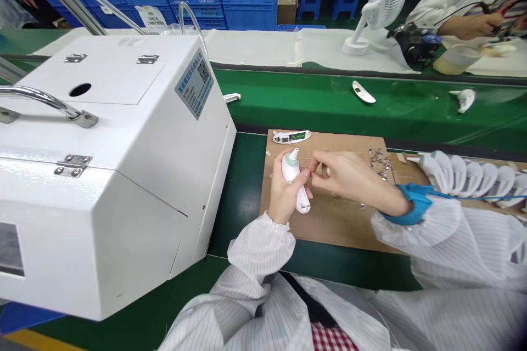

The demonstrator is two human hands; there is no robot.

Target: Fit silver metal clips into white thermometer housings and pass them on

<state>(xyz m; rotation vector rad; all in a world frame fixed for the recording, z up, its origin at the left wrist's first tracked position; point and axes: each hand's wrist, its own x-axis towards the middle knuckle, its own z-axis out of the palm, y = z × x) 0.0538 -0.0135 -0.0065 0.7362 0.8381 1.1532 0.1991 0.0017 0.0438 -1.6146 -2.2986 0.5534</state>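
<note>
My left hand is wrapped round a white ear thermometer with a pale green ring below its tip, which points up and away from me. Close beside it, my right hand has thumb and forefinger pinched together near the thermometer's side; whatever is between them is too small to make out. Both hands are over a sheet of brown cardboard. At its far edge lies an opened thermometer half with a green circuit board showing. Small metal parts are scattered on the cardboard beyond my right wrist.
A big white machine takes up the left side. Several white thermometer housings stand in a row at right. Past the bench runs a green conveyor carrying loose housings. Behind it are a fan and a co-worker's hand.
</note>
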